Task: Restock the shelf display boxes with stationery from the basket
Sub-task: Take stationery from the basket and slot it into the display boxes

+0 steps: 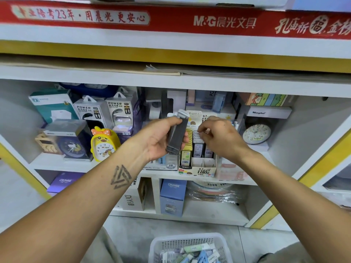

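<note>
Shelf front: dark slim lead packs (175, 136), stacked.

white plastic mesh basket (157, 249) (matt); printed cardboard display box (197, 170).

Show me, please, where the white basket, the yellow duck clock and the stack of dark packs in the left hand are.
white basket (190, 242): head view, on its far mesh wall.
yellow duck clock (103, 147): head view, on its white dial.
stack of dark packs (177, 134): head view, on the dark side face, gripped by the left hand (161, 141).
</note>
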A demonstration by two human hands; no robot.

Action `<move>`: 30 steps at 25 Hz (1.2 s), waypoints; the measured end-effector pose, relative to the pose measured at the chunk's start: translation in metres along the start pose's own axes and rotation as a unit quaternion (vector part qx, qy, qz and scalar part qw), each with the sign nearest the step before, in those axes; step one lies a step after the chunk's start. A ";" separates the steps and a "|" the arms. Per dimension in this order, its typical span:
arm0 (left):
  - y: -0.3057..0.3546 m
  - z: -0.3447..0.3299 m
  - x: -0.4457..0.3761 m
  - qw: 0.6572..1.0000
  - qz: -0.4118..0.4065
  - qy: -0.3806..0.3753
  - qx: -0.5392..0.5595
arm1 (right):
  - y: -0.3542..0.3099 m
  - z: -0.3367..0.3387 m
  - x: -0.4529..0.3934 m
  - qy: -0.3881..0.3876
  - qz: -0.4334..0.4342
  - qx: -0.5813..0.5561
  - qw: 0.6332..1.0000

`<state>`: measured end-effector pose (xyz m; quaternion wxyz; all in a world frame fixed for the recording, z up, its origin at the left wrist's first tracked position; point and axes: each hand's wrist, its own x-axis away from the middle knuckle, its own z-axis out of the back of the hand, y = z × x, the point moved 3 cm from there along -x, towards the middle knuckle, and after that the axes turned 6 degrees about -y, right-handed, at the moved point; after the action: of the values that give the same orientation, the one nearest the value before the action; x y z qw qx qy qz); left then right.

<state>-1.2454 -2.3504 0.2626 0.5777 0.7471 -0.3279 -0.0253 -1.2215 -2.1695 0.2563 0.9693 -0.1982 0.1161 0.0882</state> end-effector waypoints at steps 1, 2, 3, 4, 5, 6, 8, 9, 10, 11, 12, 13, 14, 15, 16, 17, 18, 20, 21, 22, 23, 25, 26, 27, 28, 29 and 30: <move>0.000 -0.002 0.001 1.000 0.006 -0.016 0.002 | -0.001 0.002 -0.001 0.005 -0.031 -0.079 0.996; 0.000 -0.004 0.001 1.000 0.006 -0.029 0.000 | -0.002 0.002 -0.001 0.005 -0.064 -0.188 0.980; 0.000 -0.006 0.002 0.999 0.001 -0.037 -0.006 | -0.003 0.002 -0.002 0.004 -0.097 -0.303 0.948; 0.000 -0.008 0.002 0.999 -0.008 -0.042 -0.015 | -0.005 0.003 -0.002 0.004 -0.120 -0.395 0.911; -0.001 -0.009 0.002 0.999 -0.017 -0.045 -0.023 | -0.005 0.004 -0.003 0.007 -0.130 -0.447 0.885; -0.001 -0.010 0.003 0.998 -0.023 -0.046 -0.031 | -0.005 0.005 -0.003 0.011 -0.134 -0.469 0.873; -0.002 -0.010 0.003 0.998 -0.024 -0.042 -0.040 | -0.005 0.008 -0.003 0.021 -0.143 -0.481 0.865; -0.002 -0.010 0.002 0.998 -0.023 -0.038 -0.039 | -0.004 0.010 -0.002 0.024 -0.149 -0.492 0.857; -0.002 -0.010 0.002 0.999 -0.024 -0.031 -0.032 | -0.002 0.012 -0.001 0.026 -0.152 -0.510 0.846; -0.002 -0.009 0.001 0.999 -0.028 -0.021 -0.020 | -0.002 0.015 0.000 0.025 -0.151 -0.526 0.837; -0.001 -0.007 0.000 0.999 -0.034 -0.005 -0.007 | -0.001 0.019 0.001 0.027 -0.145 -0.531 0.835; 0.000 -0.004 -0.002 0.999 -0.042 0.013 0.006 | 0.001 0.023 0.002 0.031 -0.139 -0.521 0.842; 0.002 0.000 -0.003 0.998 -0.050 0.032 0.016 | 0.003 0.027 0.002 0.037 -0.133 -0.498 0.856; 0.003 0.003 -0.005 0.997 -0.060 0.049 0.021 | 0.006 0.032 0.003 0.040 -0.129 -0.467 0.874; 0.004 0.007 -0.005 0.995 -0.069 0.067 0.020 | 0.009 0.036 0.004 0.036 -0.125 -0.437 0.890; 0.004 0.009 -0.006 0.994 -0.075 0.082 0.018 | 0.010 0.039 0.005 0.024 -0.120 -0.415 0.902; 0.004 0.010 -0.006 0.993 -0.077 0.092 0.015 | 0.011 0.040 0.007 0.005 -0.114 -0.401 0.909; 0.003 0.010 -0.006 0.993 -0.073 0.093 0.009 | 0.010 0.037 0.010 -0.035 -0.107 -0.395 0.912; 0.002 0.008 -0.005 0.994 -0.070 0.087 0.007 | 0.009 0.034 0.011 -0.051 -0.105 -0.392 0.913; 0.001 0.007 -0.005 0.994 -0.068 0.080 0.007 | 0.008 0.030 0.011 -0.064 -0.104 -0.383 0.916; 0.001 0.006 -0.004 0.995 -0.067 0.074 0.007 | 0.007 0.026 0.011 -0.075 -0.103 -0.368 0.921; 0.000 0.005 -0.004 0.996 -0.065 0.066 0.007 | 0.005 0.019 0.009 -0.094 -0.106 -0.342 0.929; 0.000 0.005 -0.004 0.996 -0.064 0.064 0.007 | 0.005 0.016 0.009 -0.099 -0.110 -0.330 0.932; 0.000 0.005 -0.004 0.996 -0.063 0.063 0.006 | 0.004 0.013 0.009 -0.103 -0.113 -0.316 0.936; 0.000 0.005 -0.003 0.996 -0.062 0.062 0.006 | 0.004 0.010 0.009 -0.103 -0.115 -0.292 0.944; 0.000 0.005 -0.003 0.996 -0.061 0.061 0.007 | 0.004 0.007 0.009 -0.101 -0.108 -0.253 0.956; 0.000 0.004 -0.003 0.997 -0.059 0.058 0.006 | 0.004 0.005 0.009 -0.099 -0.097 -0.205 0.969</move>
<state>-1.2497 -2.3524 0.2600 0.5885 0.7690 -0.2492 -0.0145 -1.2130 -2.1631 0.2573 0.9186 -0.3931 -0.0211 0.0352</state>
